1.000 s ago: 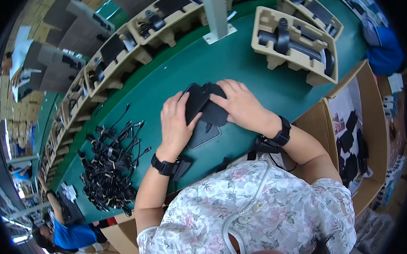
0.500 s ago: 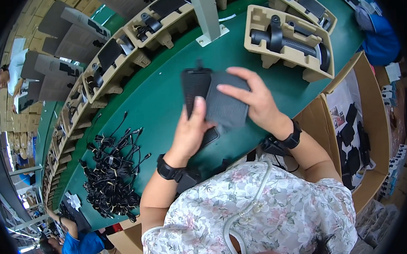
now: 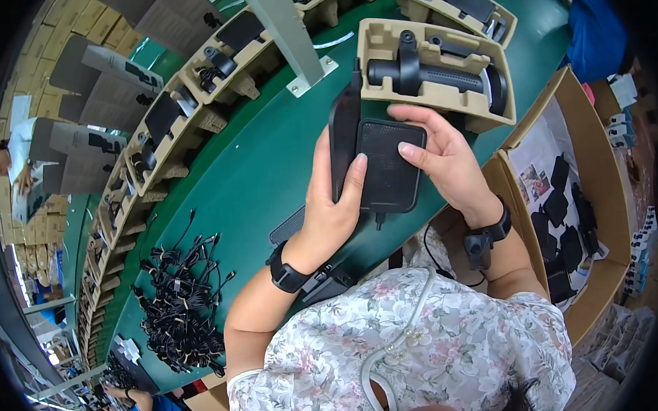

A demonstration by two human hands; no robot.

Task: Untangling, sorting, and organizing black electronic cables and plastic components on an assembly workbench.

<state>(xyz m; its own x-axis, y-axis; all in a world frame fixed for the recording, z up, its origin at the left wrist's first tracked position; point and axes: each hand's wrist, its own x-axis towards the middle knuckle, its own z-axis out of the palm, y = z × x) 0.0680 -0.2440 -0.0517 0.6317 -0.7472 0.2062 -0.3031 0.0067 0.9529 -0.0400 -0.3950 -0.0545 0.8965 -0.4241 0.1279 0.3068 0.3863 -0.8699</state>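
Both hands hold a black textured pouch (image 3: 388, 165) raised above the green belt (image 3: 252, 157), near the person's chest: the left hand (image 3: 330, 205) wraps its left edge, thumb pressed on the face, and the right hand (image 3: 445, 158) clasps the right side with fingers curled. Held only by its edges, the pouch could slip and drop onto the flat black piece (image 3: 293, 224) below. Moulded pulp trays (image 3: 441, 66) line the far side, a heap of black cables (image 3: 181, 302) lies left, and a cardboard box (image 3: 568, 215) stands right.

Head camera looks steeply down, close above the green workbench (image 3: 267, 164).
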